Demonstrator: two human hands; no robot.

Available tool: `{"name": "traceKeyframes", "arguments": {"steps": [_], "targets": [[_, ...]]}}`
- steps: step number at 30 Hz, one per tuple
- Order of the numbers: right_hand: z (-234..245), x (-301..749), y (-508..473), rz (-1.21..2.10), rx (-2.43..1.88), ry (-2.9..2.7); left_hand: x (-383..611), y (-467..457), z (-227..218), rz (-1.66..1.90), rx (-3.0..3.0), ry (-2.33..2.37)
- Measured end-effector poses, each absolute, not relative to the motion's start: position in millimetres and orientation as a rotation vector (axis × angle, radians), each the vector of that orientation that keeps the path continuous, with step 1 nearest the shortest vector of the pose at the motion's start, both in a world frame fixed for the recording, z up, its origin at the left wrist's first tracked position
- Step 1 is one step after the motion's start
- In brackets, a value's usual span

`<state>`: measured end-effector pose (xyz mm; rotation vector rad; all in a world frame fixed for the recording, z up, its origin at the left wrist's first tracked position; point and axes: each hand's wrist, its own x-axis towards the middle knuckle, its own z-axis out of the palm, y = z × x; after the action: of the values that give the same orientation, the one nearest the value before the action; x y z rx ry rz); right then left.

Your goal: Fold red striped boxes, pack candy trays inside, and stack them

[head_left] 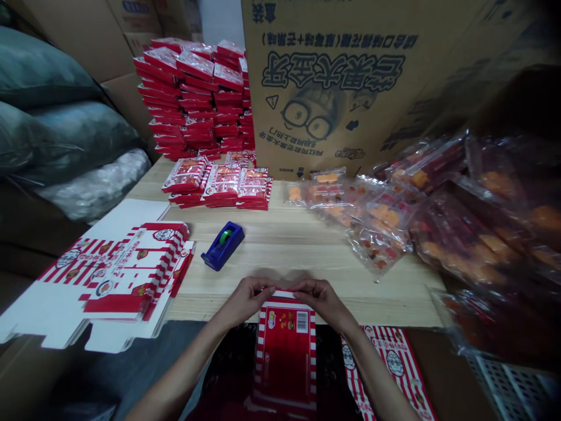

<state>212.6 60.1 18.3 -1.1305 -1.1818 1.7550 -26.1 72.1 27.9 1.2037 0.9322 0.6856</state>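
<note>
Lower centre: the box (284,362) is extending from the near edge of the desk (280,245) toward the bottom of the frame. Lower right: striped card (401,365) is lying beside it. The left hand (250,299) and right hand (322,297) are meeting at the box's far end, each grip pinching its edge between thumb and fingers. Being apparently thin printed card, the box is probably weighing little, staying stiff along its folds while flexing across the wide panel; the smooth face is likely offering some slip. Folds and side edges are presenting the surest holds, the middle panel probably remaining prone to dents. Centre left: blanks (118,275) are lying piled, with a tape dispenser (223,245) standing to their right. Centre right: clear packs (381,216) are spreading. Upper left: a tall stack (193,93) is rising beside a carton (333,117).
</note>
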Motion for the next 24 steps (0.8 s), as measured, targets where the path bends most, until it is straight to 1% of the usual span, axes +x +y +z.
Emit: {"name": "traceKeyframes", "arguments": {"steps": [6,10,17,20,24], "targets": [[22.4,210.5,46.1,1.760,-1.137,-1.099,-30.7,64.9,51.5,0.638,1.103,0.854],[28.9,213.3,39.1,1.762,-1.101,-1.162,-39.3,53.4,66.7,0.708,1.007,0.828],[40.8,223.0,26.8,1.669,-1.122,-1.427,-41.8,35.3,70.3,0.749,1.187,0.972],[41.8,225.9,28.2,1.713,-1.103,-1.365,-40.2,37.1,73.4,0.753,1.184,0.942],[39.6,226.7,37.0,1.822,-1.095,-1.247,-40.0,46.7,71.0,0.651,1.209,0.899]]}}
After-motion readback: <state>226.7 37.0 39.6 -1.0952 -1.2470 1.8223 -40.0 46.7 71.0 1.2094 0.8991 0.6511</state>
